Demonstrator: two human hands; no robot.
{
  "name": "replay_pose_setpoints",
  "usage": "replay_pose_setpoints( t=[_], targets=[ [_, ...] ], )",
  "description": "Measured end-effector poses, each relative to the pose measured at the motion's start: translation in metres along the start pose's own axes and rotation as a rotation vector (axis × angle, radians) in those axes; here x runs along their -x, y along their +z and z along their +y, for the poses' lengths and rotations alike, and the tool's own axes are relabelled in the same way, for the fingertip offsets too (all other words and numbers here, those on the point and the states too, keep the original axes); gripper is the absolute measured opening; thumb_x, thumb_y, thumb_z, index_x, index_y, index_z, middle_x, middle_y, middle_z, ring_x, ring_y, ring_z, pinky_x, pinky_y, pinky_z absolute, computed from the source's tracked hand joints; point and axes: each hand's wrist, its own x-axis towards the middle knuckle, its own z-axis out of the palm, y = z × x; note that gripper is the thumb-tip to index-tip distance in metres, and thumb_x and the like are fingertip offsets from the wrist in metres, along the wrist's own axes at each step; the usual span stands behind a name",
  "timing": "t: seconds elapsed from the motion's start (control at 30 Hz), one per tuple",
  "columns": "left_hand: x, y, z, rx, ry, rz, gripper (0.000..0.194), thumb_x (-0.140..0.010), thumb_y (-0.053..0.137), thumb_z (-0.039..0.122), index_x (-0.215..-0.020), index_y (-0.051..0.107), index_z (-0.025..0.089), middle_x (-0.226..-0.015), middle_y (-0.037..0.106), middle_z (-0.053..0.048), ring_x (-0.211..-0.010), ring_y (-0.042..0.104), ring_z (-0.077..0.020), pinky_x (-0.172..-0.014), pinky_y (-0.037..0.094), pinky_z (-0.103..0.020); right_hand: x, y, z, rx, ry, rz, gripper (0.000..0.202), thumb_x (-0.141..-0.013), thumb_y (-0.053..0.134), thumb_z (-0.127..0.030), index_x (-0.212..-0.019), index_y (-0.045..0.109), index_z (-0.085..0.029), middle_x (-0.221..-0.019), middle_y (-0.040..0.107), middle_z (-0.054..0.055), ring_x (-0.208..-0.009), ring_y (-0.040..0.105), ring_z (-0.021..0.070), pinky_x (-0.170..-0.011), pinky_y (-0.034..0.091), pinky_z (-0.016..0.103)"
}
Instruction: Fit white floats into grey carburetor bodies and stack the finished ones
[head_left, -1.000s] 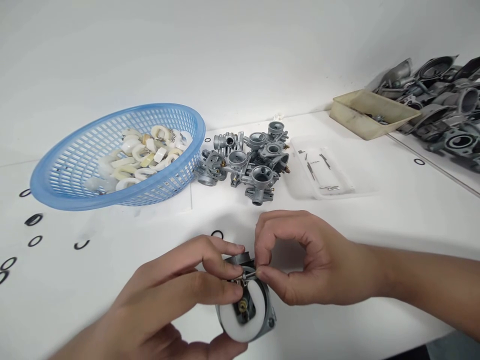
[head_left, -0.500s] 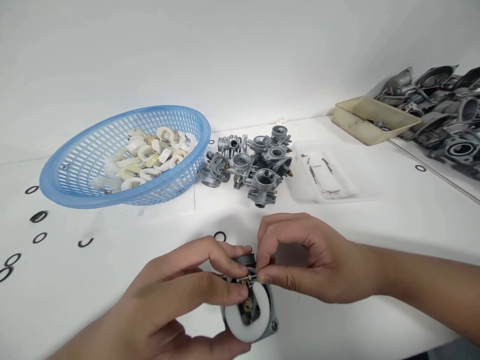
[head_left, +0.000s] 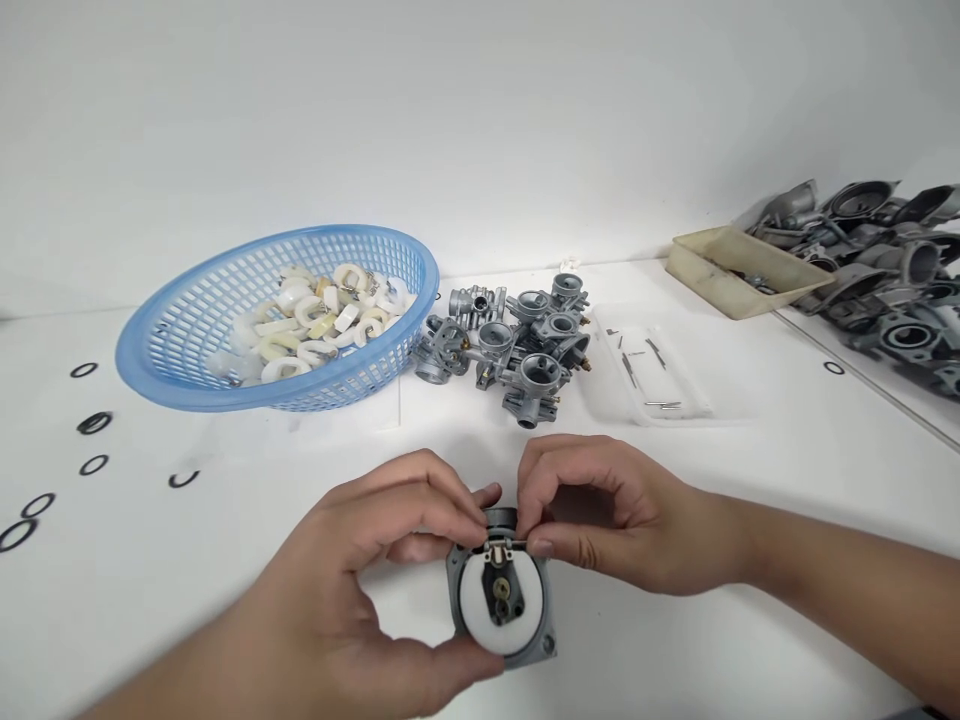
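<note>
A grey metal carburetor body point(head_left: 546, 645) with a white ring-shaped float point(head_left: 501, 636) inside its round opening is near the front of the table. My left hand point(head_left: 390, 570) grips it, thumb at the lower edge and fingers at the top left by the float hinge. My right hand point(head_left: 600, 515) pinches a thin metal pin point(head_left: 519, 543) between thumb and index finger at the hinge's right side. A brass part point(head_left: 502, 590) shows in the middle of the float's opening.
Behind the hands stand several carburetors point(head_left: 540, 372). A blue basket point(head_left: 187, 395) of white floats is at the left, with black rings point(head_left: 94, 465) nearby. Right of centre, a clear tray point(head_left: 694, 415) holds pins; farther right are a cream bin point(head_left: 750, 300) and piled metal parts point(head_left: 862, 275).
My left thumb remains on the body while a left finger has lifted off the float hinge, uncovering it. The body looks more upright, and the view has shifted slightly.
</note>
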Motion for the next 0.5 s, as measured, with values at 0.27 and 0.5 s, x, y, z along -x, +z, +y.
replay_pose_setpoints(
  t=[0.27,0.5],
  targets=[
    [0.005,0.004,0.006,0.067,-0.092,0.014,0.056,-0.076,0.093,0.003,-0.121,0.077,0.031,-0.120,0.071,-0.001,-0.102,0.080,-0.0184,-0.085,0.071,-0.027,0.001,-0.001,0.000,-0.039,0.034,0.005,0.008,-0.103,0.085,-0.025,-0.104,0.083,-0.018,-0.110,0.070,0.007,-0.094,0.072,0.0147,-0.091,0.063,0.031],
    [0.009,0.003,0.013,0.045,-0.169,-0.035,0.067,-0.078,0.098,0.008,-0.130,0.073,0.042,-0.122,0.070,0.004,-0.108,0.078,-0.0181,-0.095,0.069,-0.031,0.001,-0.003,0.000,-0.058,0.014,-0.036,0.008,-0.097,0.090,-0.015,-0.104,0.087,-0.016,-0.111,0.068,0.006,-0.102,0.079,0.0180,-0.113,0.062,0.041]
  ],
)
